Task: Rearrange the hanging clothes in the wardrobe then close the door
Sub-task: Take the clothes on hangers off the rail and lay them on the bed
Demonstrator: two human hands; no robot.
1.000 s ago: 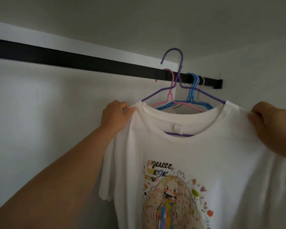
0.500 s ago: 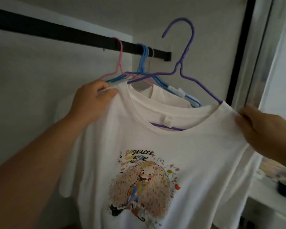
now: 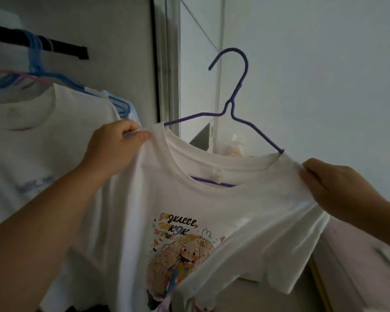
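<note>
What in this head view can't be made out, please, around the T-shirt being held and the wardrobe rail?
- Black rail: its left stretch is cut off by the frame edge.
- Printed T-shirt: its hem runs off the bottom edge.
- Purple hanger: both shoulder ends are hidden inside the shirt.
- Left hand and right hand: fingertips are buried in fabric.

The scene is dimly and evenly lit, and a cool grey cast is seen throughout. The brightest area is found at the upper right of the frame, where a pale wall (image 3: pixel 313 75) is softly illuminated. The wardrobe interior at the upper left is left in shadow (the black rail (image 3: pixel 61 47) is almost swallowed by it). No glare is noticed. Soft blur is shown at the left and lower edges, and straight lines are bent by the wide-angle lens.
</note>
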